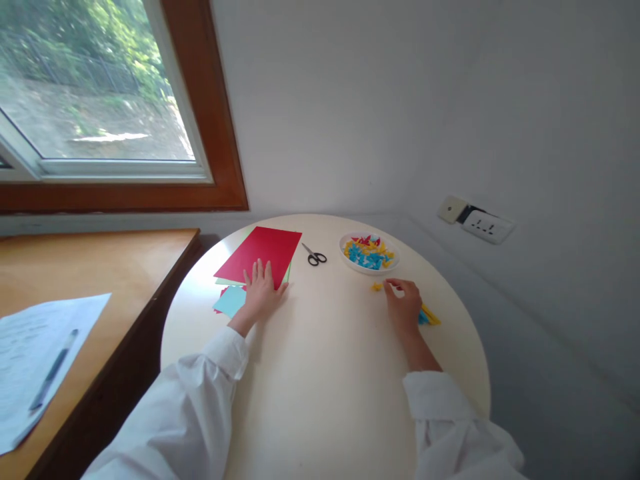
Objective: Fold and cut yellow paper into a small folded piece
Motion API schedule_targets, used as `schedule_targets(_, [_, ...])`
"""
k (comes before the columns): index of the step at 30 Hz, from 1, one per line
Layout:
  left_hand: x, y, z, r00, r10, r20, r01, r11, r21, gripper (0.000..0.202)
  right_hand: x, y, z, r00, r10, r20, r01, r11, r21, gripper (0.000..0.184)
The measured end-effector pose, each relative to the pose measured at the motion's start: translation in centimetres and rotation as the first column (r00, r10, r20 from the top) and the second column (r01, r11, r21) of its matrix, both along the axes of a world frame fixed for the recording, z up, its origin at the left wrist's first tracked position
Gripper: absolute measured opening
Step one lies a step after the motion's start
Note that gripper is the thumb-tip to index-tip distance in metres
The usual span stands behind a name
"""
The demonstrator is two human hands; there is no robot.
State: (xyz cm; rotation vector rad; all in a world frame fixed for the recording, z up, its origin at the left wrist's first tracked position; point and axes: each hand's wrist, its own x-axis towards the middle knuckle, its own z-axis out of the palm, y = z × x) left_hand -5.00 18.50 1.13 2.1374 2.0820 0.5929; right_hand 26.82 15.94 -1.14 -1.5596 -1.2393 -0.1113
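Observation:
My left hand (263, 292) lies flat with fingers spread on the lower edge of a red paper sheet (263, 250). Pale green paper (227, 282) shows from under that sheet. Beside my wrist is a light blue paper square (231, 301) with red paper edges beneath it. My right hand (404, 303) is closed in a pinch; whether anything is between its fingertips I cannot make out. A small yellow paper piece (377, 287) lies right by those fingertips. Blue and yellow paper strips (429, 315) are partly hidden behind this hand.
Black-handled scissors (315, 257) lie near the middle of the round table (325, 387). A white dish (370, 270) holds many small blue, yellow and red paper pieces. At left, a wooden desk (150, 250) bears a written sheet (30, 347) and a pen (54, 370). A wall stands behind.

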Motion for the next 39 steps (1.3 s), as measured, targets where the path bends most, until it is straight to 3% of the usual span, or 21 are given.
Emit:
schedule_targets(5, [-0.7,0.9,-0.3,0.992,0.008,-0.123,-0.031,0.981,-0.189,0.08,-0.2,-0.1,0.1,1.0,0.021,0.003,-0.021,1.0,0.013,0.025])
schedule_targets(12, [-1.1,1.1,-0.2,0.989,0.022,-0.146,-0.039,0.993,-0.116,0.042,-0.2,0.1,0.0,0.999,0.039,-0.009,-0.039,0.998,0.041,0.026])
schedule_targets(16, [-1.3,1.0,0.2,0.989,0.029,-0.148,-0.046,0.993,-0.109,0.033,-0.2,0.1,0.0,0.999,0.051,-0.003,-0.051,0.998,0.042,0.026])
schedule_targets(19, [-1.4,0.8,0.2,0.989,0.016,-0.146,-0.032,0.994,-0.108,0.037,-0.4,0.1,0.0,0.999,0.053,-0.009,-0.053,0.998,0.033,0.025])
schedule_targets(24, [-1.7,0.7,0.1,0.988,-0.049,-0.143,0.03,0.991,-0.13,0.062,-0.5,0.1,0.0,0.998,0.06,-0.02,-0.06,0.998,0.035,0.023])
schedule_targets(35, [-1.5,0.8,0.4,0.993,-0.023,-0.113,0.015,0.997,-0.079,0.035,-1.2,-0.1,-0.3,0.992,0.125,0.011,-0.125,0.991,0.041,0.019])
schedule_targets(39, [-2.6,1.5,0.4,0.998,0.001,-0.068,-0.006,0.997,-0.078,0.046,-2.8,-0.5,-0.4,0.976,0.213,0.043,-0.214,0.976,0.028,0.017])
